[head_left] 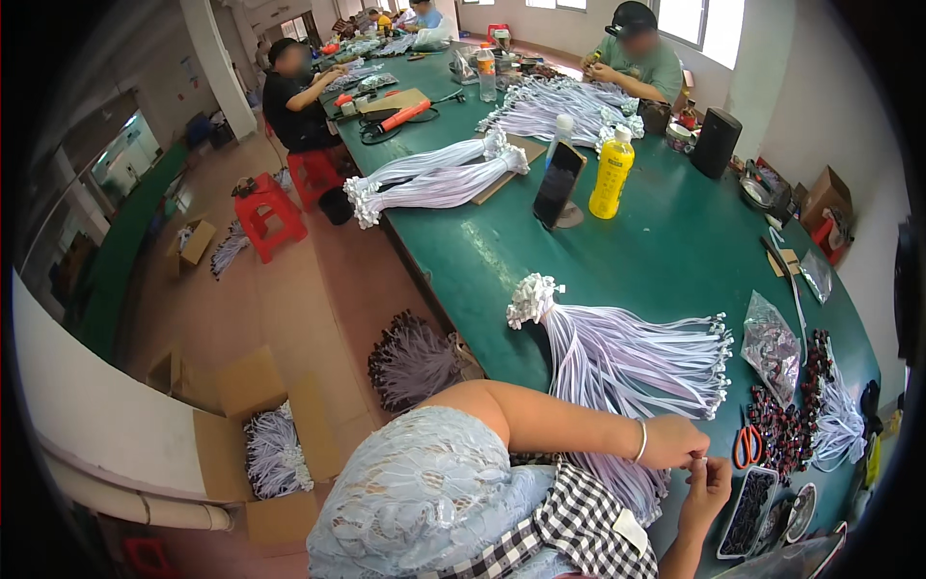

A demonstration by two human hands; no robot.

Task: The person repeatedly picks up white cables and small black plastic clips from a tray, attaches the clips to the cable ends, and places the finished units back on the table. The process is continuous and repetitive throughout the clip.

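Note:
My left hand (673, 440), with a pale bracelet at the wrist, reaches across to the right and meets my right hand (709, 490). Both hands are closed, their fingertips pinched together on something too small to make out. A large bundle of white cables (627, 347) with white connector ends lies fanned out beyond my left forearm, and more of its cables run beneath that arm. Just right of my hands are orange-handled scissors (748, 446) and a pile of small black and red parts (786, 425). A clear tray (748, 511) of small dark pieces sits beside my right hand.
On the green table (463, 261) stand a yellow bottle (612, 179), a propped phone (558, 188) and another cable bundle (434, 176). A clear plastic bag (770, 347) lies at right. Co-workers sit farther along. An open carton (222, 439) and red stools (267, 217) occupy the floor.

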